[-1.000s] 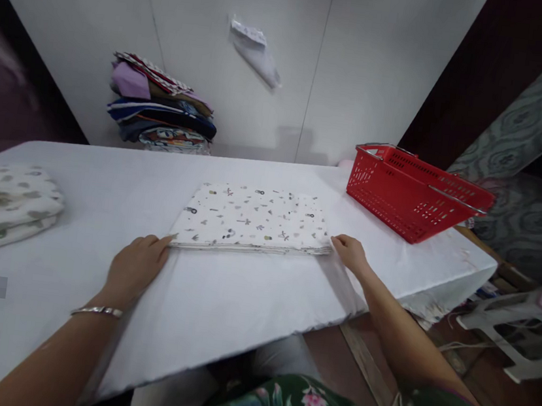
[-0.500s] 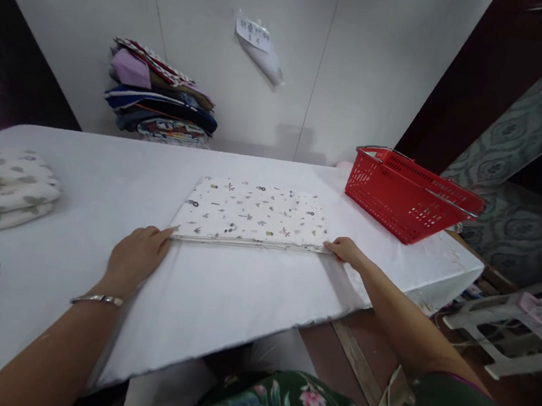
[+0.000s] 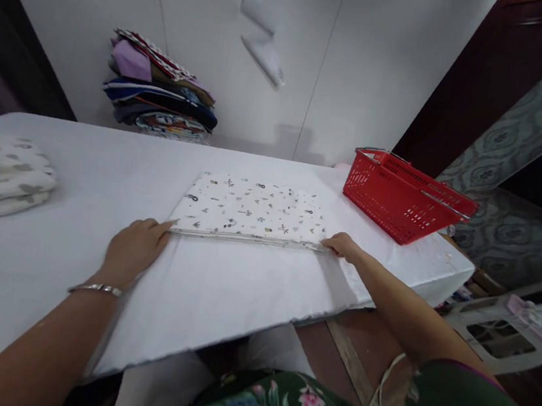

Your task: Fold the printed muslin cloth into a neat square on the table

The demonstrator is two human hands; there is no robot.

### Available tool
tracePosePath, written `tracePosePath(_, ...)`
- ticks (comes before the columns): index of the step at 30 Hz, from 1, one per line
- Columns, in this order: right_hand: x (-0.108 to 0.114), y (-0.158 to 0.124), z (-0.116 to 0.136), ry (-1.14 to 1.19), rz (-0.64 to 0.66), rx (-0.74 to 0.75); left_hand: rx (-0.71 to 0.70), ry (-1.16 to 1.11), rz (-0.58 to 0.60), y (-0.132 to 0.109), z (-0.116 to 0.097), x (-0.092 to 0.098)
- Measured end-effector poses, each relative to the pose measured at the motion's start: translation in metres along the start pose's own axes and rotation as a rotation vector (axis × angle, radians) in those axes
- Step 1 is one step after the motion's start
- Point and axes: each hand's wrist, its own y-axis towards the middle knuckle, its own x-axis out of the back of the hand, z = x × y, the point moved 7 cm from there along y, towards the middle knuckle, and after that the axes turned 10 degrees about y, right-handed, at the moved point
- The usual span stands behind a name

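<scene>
A white cloth (image 3: pixel 253 211) with small printed figures lies folded in a flat rectangle on the white-covered table (image 3: pixel 221 289). Several layers show along its near edge. My left hand (image 3: pixel 136 246), with a silver bangle at the wrist, grips the cloth's near left corner between thumb and fingers. At the near right corner, my right hand (image 3: pixel 343 245) pinches the same edge, fingers closed. Both hands rest low, close to the tabletop.
A red plastic basket (image 3: pixel 403 196) with metal handles stands at the table's right end. Another printed cloth (image 3: pixel 2 176) lies at the far left. Folded fabrics (image 3: pixel 166 91) are stacked against the wall at the back. A white stool (image 3: pixel 507 331) stands on the floor at right.
The view has shifted slightly. Both hands keep hold of the cloth's near corners, and the cloth lies as before. The paper on the wall now hangs folded over.
</scene>
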Motion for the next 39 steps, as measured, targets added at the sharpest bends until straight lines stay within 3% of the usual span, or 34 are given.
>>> tracePosePath(8,0.002,-0.001,-0.017,0.057,0.008,-0.107,0.004,0.006,0.016,0.000,-0.001,0.002)
tracePosePath(17,-0.004,-0.017,-0.002,0.075,0.075,-0.122,0.001,0.028,-0.031,-0.004,-0.002,0.004)
tracePosePath(25,-0.005,-0.010,-0.006,-0.016,0.122,-0.182,0.004,0.020,-0.048,-0.006,-0.003,0.004)
tracePosePath(39,-0.010,-0.003,-0.005,0.030,0.109,-0.137,0.022,-0.055,-0.080,-0.007,-0.002,0.004)
